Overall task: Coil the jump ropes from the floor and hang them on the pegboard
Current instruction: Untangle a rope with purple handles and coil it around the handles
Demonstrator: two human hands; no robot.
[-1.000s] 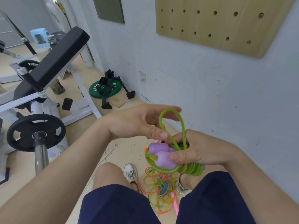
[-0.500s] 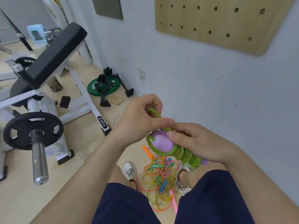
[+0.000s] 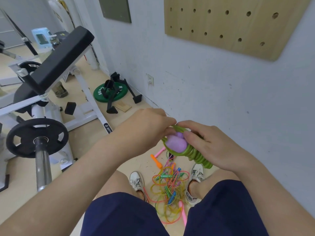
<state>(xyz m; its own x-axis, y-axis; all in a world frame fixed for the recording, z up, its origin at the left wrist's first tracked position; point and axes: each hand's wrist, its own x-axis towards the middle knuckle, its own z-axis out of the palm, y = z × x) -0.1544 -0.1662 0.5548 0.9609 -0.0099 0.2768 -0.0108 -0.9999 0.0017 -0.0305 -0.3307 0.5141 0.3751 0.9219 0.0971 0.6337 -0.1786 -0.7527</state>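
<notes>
A black label (image 3: 107,129) on the white bench frame (image 3: 95,108) carries a logo mark and white letters that look like "BRT"; the rest is hidden by the arm. The green weight plate (image 3: 119,96) on the floor bears white lettering, with only an "R" and something like "ESS" legible.

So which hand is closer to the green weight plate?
Left. The left hand pinches the green rope coil on the side facing the green weight plate; the right hand holds the coil's far side.
</notes>
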